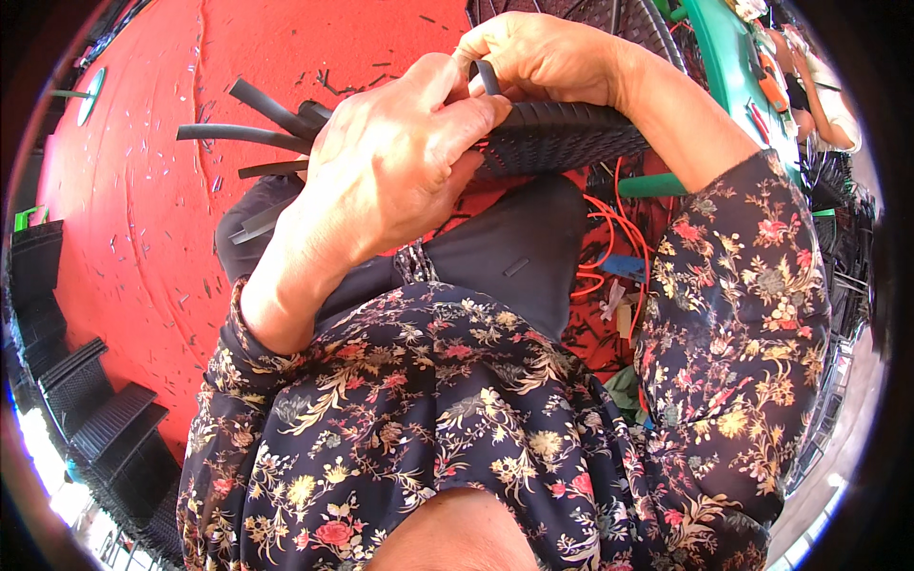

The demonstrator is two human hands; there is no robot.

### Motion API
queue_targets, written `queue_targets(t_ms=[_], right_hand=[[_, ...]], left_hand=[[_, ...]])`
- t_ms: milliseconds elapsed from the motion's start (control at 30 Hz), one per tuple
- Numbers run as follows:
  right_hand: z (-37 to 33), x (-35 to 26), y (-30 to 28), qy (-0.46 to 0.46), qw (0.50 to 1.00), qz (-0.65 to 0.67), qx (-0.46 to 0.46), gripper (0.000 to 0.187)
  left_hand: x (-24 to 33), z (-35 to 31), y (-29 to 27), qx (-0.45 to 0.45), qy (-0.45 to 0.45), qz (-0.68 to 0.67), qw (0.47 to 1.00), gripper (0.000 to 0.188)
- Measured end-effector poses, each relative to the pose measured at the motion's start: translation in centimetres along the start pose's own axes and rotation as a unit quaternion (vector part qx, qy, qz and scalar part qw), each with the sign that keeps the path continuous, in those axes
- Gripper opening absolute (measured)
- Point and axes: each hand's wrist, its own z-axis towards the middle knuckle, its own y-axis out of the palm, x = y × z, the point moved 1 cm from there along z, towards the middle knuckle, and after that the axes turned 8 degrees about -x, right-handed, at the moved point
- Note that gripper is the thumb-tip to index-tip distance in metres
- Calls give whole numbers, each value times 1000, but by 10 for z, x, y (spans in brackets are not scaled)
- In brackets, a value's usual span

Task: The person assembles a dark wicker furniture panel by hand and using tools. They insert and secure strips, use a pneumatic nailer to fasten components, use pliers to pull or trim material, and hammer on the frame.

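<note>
Over lap, left hand (400, 162) clamped on woven black panel (562, 133); right hand (543, 57) pinching black strip (486, 76)

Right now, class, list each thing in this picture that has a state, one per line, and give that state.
Left hand: fingers closed, pinching a black strip.
Right hand: fingers curled around a black strip.
Woven black panel: partly woven, loose strip ends sticking out to the left.
Red floor covering: littered with small cut scraps.
Finished black woven pieces: stacked at the left edge.
</note>
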Motion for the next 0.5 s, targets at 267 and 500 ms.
queue_targets(t_ms=[267, 500], right_hand=[[6, 3, 0, 3, 997, 5, -72, 28], [7, 7, -4, 34, 987, -130, -91, 30]], left_hand=[[3, -1, -1, -16, -18, 8, 1000, 43], [5, -3, 3, -6, -26, 17, 1000, 39]])
